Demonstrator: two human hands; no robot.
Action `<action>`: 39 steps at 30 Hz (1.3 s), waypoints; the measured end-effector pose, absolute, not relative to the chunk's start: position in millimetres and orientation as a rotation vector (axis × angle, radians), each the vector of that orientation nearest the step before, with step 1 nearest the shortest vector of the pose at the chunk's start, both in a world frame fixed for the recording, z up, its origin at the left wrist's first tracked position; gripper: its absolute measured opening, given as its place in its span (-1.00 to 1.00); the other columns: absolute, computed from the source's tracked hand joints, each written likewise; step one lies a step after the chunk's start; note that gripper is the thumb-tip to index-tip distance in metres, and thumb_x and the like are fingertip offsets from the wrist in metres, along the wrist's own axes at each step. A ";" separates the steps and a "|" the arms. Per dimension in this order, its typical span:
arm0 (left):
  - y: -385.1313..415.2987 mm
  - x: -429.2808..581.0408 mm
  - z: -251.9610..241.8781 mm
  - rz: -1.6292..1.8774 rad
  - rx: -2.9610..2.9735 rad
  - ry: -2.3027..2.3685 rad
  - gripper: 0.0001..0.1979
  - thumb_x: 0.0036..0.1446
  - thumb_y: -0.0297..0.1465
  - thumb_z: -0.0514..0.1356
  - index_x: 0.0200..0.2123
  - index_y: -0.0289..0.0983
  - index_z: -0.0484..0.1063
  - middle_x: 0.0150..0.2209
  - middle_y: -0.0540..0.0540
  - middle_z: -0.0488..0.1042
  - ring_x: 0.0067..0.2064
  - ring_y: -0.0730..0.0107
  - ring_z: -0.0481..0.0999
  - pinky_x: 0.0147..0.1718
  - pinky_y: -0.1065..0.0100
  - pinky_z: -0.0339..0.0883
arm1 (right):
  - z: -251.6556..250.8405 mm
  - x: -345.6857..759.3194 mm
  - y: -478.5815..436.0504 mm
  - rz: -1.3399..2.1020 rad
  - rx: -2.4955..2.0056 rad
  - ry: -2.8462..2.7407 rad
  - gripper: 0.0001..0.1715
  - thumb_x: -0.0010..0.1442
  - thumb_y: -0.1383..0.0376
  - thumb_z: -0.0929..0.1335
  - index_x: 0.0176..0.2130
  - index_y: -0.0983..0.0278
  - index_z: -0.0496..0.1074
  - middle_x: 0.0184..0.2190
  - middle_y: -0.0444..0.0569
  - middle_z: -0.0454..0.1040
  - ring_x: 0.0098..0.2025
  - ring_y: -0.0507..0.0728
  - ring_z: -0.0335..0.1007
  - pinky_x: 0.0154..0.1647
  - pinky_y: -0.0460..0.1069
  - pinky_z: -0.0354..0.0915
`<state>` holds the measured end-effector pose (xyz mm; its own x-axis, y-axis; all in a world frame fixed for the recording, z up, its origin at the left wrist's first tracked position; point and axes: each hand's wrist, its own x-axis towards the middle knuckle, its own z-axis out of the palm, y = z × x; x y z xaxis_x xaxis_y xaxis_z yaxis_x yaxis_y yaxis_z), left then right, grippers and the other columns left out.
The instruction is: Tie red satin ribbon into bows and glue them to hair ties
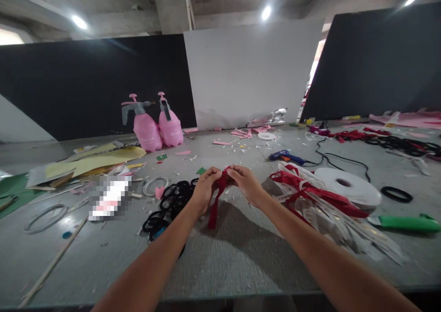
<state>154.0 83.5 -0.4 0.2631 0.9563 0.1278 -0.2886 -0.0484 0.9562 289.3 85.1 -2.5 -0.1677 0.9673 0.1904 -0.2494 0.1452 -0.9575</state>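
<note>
Both my hands meet above the middle of the grey table [227, 257]. My left hand [204, 188] and my right hand [246, 182] each pinch the top of a red ribbon [217, 197]. Its loose end hangs down to the tabletop between my forearms. Just left of my left hand lies a pile of black rings [168, 206]. To the right of my right hand sits a heap of red ribbon and clear wrapping [310, 197].
Two pink spray bottles [156, 126] stand at the back. A white tape roll [347, 185], a blue glue gun [285, 156] with black cable, a green-handled tool [404, 223] and a black ring [396, 194] lie right. Yellow paper sheets [89, 162] and wire hoops [44, 216] lie left.
</note>
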 end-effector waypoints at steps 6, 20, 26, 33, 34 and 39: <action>82.9 153.1 0.7 1.137 1.182 0.709 -0.74 0.03 -0.20 0.14 -0.48 -0.30 0.29 -0.52 0.02 0.32 -0.49 0.51 0.31 -0.46 0.44 0.21 | -1.1 293.8 84.2 1.322 -0.763 -1.406 -0.68 0.06 0.07 0.32 -0.45 0.29 0.31 -0.56 -0.15 0.34 -0.52 0.01 0.30 -0.40 -0.03 0.30; 85.4 154.8 -6.7 1.155 1.134 0.690 -0.69 0.03 -0.16 0.18 -0.43 -0.31 0.30 -0.52 0.04 0.32 -0.52 0.54 0.31 -0.45 0.43 0.24 | -9.6 294.3 89.4 1.270 -0.785 -1.467 -0.70 0.10 0.11 0.31 -0.45 0.30 0.31 -0.60 -0.17 0.29 -0.55 -0.01 0.26 -0.45 -0.06 0.25; 93.9 148.6 -5.2 1.182 1.223 0.840 -0.69 -0.09 -0.21 0.29 -0.42 -0.32 0.35 -0.50 0.04 0.35 -0.48 0.54 0.34 -0.42 0.45 0.22 | -13.0 295.4 90.2 1.131 -0.880 -1.516 -0.68 0.09 0.10 0.31 -0.43 0.32 0.36 -0.58 -0.15 0.30 -0.53 -0.02 0.22 -0.47 -0.09 0.20; 95.0 147.8 -6.6 1.320 1.159 0.822 -0.74 -0.10 -0.26 0.30 -0.47 -0.30 0.32 -0.47 0.05 0.35 -0.43 0.56 0.35 -0.39 0.49 0.22 | -12.8 289.9 83.7 0.848 -1.015 -1.709 -0.72 0.09 0.13 0.31 -0.41 0.32 0.40 -0.57 -0.16 0.31 -0.51 -0.02 0.14 -0.47 -0.11 0.08; 94.0 148.0 -6.1 1.341 1.136 0.819 -0.74 -0.10 -0.27 0.30 -0.47 -0.30 0.32 -0.46 0.06 0.35 -0.44 0.57 0.35 -0.40 0.50 0.22 | -11.8 289.4 82.8 0.853 -1.007 -1.708 -0.72 0.10 0.14 0.30 -0.44 0.32 0.39 -0.59 -0.17 0.28 -0.52 -0.03 0.13 -0.48 -0.11 0.06; 89.9 149.0 -2.8 1.346 1.029 0.770 -0.73 -0.12 -0.28 0.31 -0.46 -0.29 0.31 -0.48 0.07 0.36 -0.46 0.58 0.36 -0.42 0.51 0.23 | -11.9 290.3 83.6 1.017 -0.918 -1.682 -0.71 0.10 0.13 0.29 -0.44 0.32 0.38 -0.59 -0.19 0.28 -0.54 -0.04 0.12 -0.48 -0.12 0.07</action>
<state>149.0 89.9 -2.8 0.1076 0.9872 0.1181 -0.3987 -0.0660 0.9147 290.3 83.6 -11.9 -0.2836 0.9001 0.3307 0.1259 0.3769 -0.9177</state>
